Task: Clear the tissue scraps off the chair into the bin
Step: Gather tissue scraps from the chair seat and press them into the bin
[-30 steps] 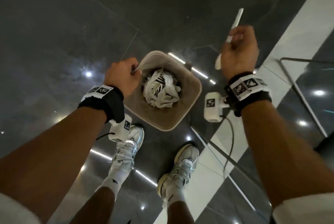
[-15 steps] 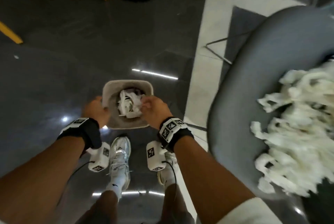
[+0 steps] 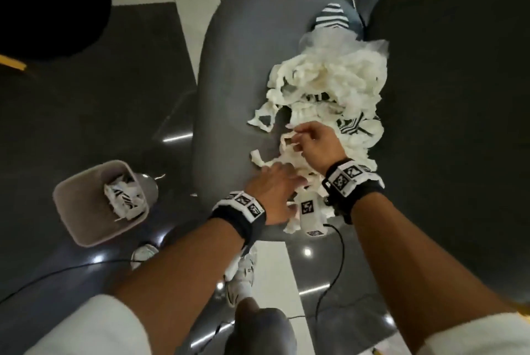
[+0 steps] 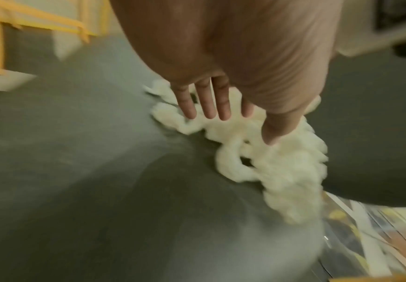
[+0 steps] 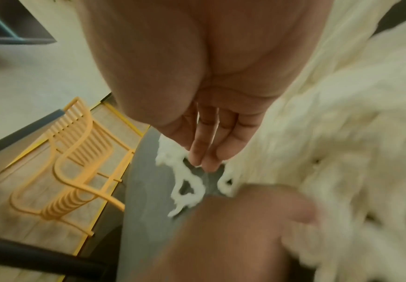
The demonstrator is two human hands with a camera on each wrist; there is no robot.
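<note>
A big heap of white tissue scraps (image 3: 329, 82) lies on the grey chair seat (image 3: 235, 67), spreading toward its near edge. My left hand (image 3: 296, 182) lies flat with straight fingers on the nearest scraps (image 4: 281, 162), at the seat's front. My right hand (image 3: 295, 136) hovers just behind it, its fingers (image 5: 204, 152) reaching down, tips touching loose strips (image 5: 185, 183); I see nothing held between them. The beige bin (image 3: 94, 228) stands on the floor left of the chair, with crumpled tissue (image 3: 123, 197) inside.
A dark chair back (image 3: 459, 96) rises right of the heap. A striped item (image 3: 332, 16) sits behind the heap. A black round object (image 3: 43, 4) is at far left. A yellow chair (image 5: 76, 162) stands beyond the seat. Cables (image 3: 329, 283) trail on the floor by my shoes (image 3: 243, 268).
Both hands have left the bin and moved right to the chair seat. The view has swung from the bin to the tissue heap.
</note>
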